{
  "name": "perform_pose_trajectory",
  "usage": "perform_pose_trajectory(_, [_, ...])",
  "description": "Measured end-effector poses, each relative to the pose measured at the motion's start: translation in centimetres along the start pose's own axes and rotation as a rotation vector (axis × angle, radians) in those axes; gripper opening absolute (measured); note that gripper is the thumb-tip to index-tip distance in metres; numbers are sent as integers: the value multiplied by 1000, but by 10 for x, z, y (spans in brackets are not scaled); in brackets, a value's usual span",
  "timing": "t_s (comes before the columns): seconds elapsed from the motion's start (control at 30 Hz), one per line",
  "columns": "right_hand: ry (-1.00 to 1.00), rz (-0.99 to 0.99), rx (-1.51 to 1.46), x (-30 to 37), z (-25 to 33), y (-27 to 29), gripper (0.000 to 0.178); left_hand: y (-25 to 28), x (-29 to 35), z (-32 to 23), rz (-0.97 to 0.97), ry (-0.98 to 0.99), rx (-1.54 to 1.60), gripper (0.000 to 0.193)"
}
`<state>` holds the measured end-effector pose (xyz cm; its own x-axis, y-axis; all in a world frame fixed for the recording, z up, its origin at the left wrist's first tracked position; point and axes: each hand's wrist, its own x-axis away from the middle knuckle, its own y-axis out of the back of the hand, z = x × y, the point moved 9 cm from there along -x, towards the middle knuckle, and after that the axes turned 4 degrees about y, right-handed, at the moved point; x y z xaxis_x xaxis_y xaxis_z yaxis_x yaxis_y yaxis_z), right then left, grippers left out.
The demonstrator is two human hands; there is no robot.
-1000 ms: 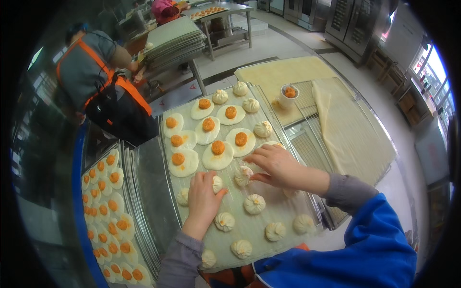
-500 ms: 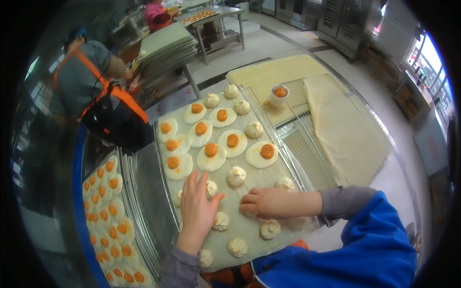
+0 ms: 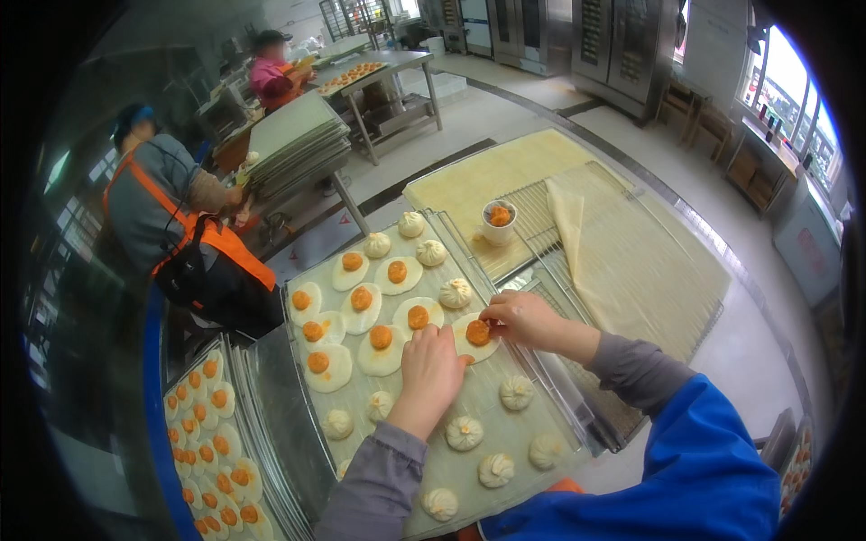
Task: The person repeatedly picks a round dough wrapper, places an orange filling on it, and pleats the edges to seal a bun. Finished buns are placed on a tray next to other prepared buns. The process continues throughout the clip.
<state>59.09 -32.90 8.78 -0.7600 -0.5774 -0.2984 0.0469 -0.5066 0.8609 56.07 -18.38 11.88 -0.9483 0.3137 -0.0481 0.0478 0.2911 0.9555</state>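
Note:
A round dough wrapper [image 3: 474,351] with orange filling [image 3: 478,333] on it lies on a lined tray [image 3: 410,498]. Pinched at its right edge by my right hand [image 3: 528,319], the wrapper still rests on the liner. My left hand [image 3: 431,371] is at its lower left edge, thumb apart from the fingers; the fingertips are partly hidden. More flat wrappers with filling [image 3: 381,338] lie to the left and beyond. Pleated buns [image 3: 465,433] sit in the near part of the tray, and several more [image 3: 456,292] along its far right side.
A white cup of filling [image 3: 499,223] stands beyond the tray, beside wire racks and a cloth [image 3: 640,261]. Another tray of filled wrappers [image 3: 209,442] is at left. One person [image 3: 185,203] works at far left by stacked trays [image 3: 298,135], another [image 3: 271,77] farther back.
Both hands have moved away from the near buns, up to a filled wrapper. My right hand now pinches its edge. The view has shifted, and another pleated bun shows where my right hand was.

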Motion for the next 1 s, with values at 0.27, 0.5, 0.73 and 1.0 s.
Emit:
perform_pose_trajectory(0.27, [160, 14, -36, -6, -3, -6, 23, -39, -26, 17, 188, 257, 166, 65])
perform_pose_trajectory(0.5, [-184, 246, -27, -11, -42, -30, 26, -41, -33, 18, 101, 295, 149, 64])
perform_pose_trajectory(0.73, [-270, 169, -256, 3, -29, -19, 25, -36, -22, -1, 20, 111, 80, 56])
perform_pose_trajectory(1.0, [-498, -34, -1055, 28, 4, 22, 29, 23, 11, -3, -97, 166, 742, 50])
